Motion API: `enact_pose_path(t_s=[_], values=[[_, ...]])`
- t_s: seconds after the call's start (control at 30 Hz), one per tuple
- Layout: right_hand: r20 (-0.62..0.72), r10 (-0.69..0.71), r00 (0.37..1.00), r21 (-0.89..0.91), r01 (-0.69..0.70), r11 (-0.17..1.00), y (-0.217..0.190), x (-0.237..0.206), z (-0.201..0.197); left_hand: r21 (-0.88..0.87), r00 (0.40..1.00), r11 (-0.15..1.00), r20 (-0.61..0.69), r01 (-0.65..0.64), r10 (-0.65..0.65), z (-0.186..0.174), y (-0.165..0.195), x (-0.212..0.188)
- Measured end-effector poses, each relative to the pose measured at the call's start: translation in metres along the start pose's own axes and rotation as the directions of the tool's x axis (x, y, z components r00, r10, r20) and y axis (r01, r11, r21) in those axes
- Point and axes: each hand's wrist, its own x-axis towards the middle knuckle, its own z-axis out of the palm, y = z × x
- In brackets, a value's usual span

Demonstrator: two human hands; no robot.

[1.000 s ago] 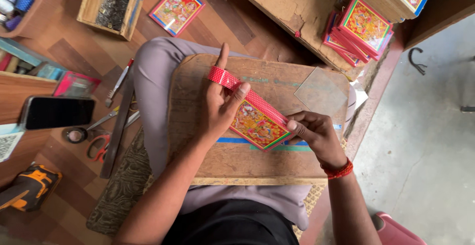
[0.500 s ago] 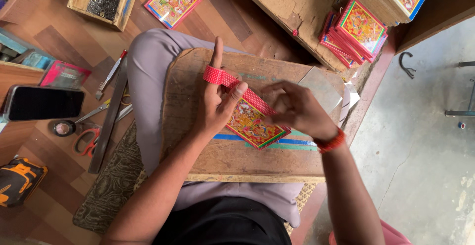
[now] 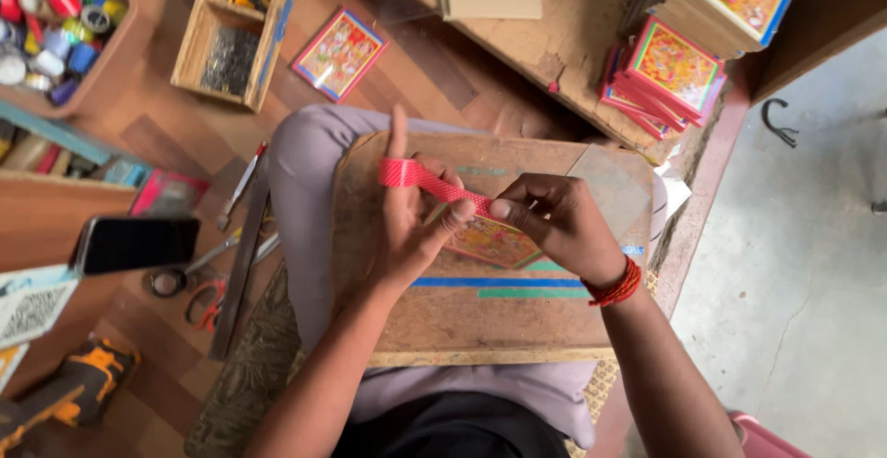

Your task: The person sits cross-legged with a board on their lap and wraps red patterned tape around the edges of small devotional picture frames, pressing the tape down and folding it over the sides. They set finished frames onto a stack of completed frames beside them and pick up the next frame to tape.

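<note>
A wooden board (image 3: 480,324) rests across my lap. On it lies a small colourful framed picture (image 3: 490,241), half hidden under my hands. My left hand (image 3: 416,222) grips a strip of red tape (image 3: 420,178) along the picture's edge, index finger pointing up. My right hand (image 3: 554,222), with a red thread band at the wrist, pinches the other end of the red tape over the picture. A clear glass pane (image 3: 614,185) lies on the board's far right corner.
Stacks of similar colourful pictures (image 3: 674,65) sit on a low wooden table at top right. One picture (image 3: 339,53) lies on the floor by a wooden box (image 3: 236,37). A phone (image 3: 134,244), scissors (image 3: 199,282), a ruler, tape rolls (image 3: 51,24) and an orange tool (image 3: 74,393) are to the left.
My right hand moved from the picture's lower right corner up to the middle, onto the red tape. The picture is more covered by both hands.
</note>
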Motion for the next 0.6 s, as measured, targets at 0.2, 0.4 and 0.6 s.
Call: enact_pose_path(t_s=[0.2, 0.4, 0.6], values=[[-0.146, -0.361, 0.921, -0.406, 0.277, 0.871, -0.026, 0.009, 0.007, -0.017, 0.962, 0.998, -0.266, -0.068, 0.060, 0.014, 0.009, 0.004], [-0.172, -0.234, 0.957, -0.413, 0.146, 0.899, -0.027, 0.024, 0.022, -0.033, 0.912, 0.997, -0.409, -0.065, 0.046, 0.010, -0.012, 0.003], [-0.136, -0.560, 0.817, -0.724, 0.304, 0.619, -0.021, -0.009, 0.051, 0.083, 0.865, 0.994, -0.492, -0.068, 0.101, 0.013, -0.027, -0.004]])
